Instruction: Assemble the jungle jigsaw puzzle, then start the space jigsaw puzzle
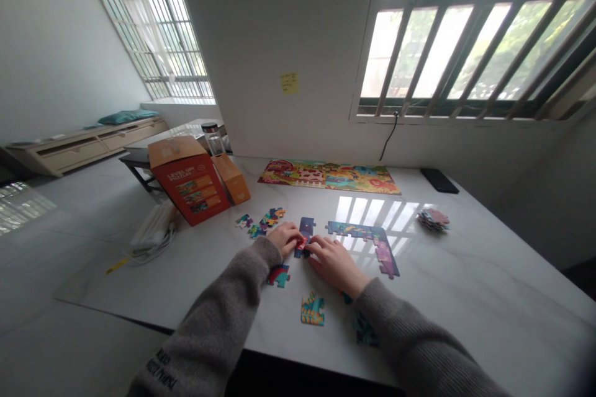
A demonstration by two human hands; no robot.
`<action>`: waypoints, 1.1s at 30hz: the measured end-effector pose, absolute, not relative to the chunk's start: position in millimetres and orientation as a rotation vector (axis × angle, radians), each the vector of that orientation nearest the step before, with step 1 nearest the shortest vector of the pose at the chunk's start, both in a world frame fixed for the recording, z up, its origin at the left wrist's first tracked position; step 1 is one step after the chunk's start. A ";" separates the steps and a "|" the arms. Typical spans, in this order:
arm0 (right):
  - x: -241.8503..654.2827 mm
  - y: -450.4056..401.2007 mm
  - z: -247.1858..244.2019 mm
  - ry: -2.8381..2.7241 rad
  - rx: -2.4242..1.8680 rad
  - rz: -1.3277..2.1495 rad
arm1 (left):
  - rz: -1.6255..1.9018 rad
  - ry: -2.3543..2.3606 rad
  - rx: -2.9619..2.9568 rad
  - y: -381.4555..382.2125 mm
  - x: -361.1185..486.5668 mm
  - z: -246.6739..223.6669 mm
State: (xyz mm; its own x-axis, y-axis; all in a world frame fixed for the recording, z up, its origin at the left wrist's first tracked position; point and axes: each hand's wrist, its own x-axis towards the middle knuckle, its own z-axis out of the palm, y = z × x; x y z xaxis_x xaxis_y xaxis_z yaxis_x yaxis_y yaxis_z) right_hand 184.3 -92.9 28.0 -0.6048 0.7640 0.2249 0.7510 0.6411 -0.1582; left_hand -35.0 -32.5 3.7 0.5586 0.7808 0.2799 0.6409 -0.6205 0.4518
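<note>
My left hand (285,237) is closed with its fingertips on a small puzzle piece with red on it (302,243). From the other side, the bent fingers of my right hand (336,262) press at the same piece. It lies against a dark blue puzzle piece (306,226) just beyond my fingertips; the joint between them is partly hidden. To the right, a joined corner strip of blue and purple pieces (384,248) lies flat. A red and teal piece (280,276) rests by my left wrist, and a yellow-patterned teal piece (312,310) lies nearer me.
Loose pieces (271,218) lie left of my hands, others (366,330) under my right forearm. A picture strip (330,176) lies by the wall. A red puzzle box (193,189), white power strip (156,227), phone (439,180) and piece stack (434,219) surround the work area.
</note>
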 end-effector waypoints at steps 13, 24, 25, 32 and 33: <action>184.1 -95.7 28.9 -2.568 -1.239 0.066 | 0.553 1.210 2.575 -35.3 -33.4 1.4; 189.0 -92.6 25.4 -2.529 -1.236 0.181 | 0.517 1.187 2.303 -50.4 -64.9 28.2; 189.6 -91.6 24.8 -2.510 -1.242 0.205 | 0.500 1.193 2.314 -53.4 -68.1 29.0; 193.5 -89.8 20.7 -2.448 -1.230 0.286 | 0.281 1.313 2.528 -79.3 -79.6 34.3; 194.2 -90.0 20.1 -2.439 -1.226 0.296 | 0.221 1.349 2.545 -84.1 -82.0 35.6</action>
State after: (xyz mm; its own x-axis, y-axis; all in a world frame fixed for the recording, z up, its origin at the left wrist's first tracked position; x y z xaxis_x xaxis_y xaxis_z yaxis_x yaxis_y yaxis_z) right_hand 194.2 -90.0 20.1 -0.5396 0.8039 0.2502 0.7208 0.5946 -0.3561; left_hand -82.0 -84.1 35.6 0.5596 0.8286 0.0159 0.7905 -0.5394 0.2902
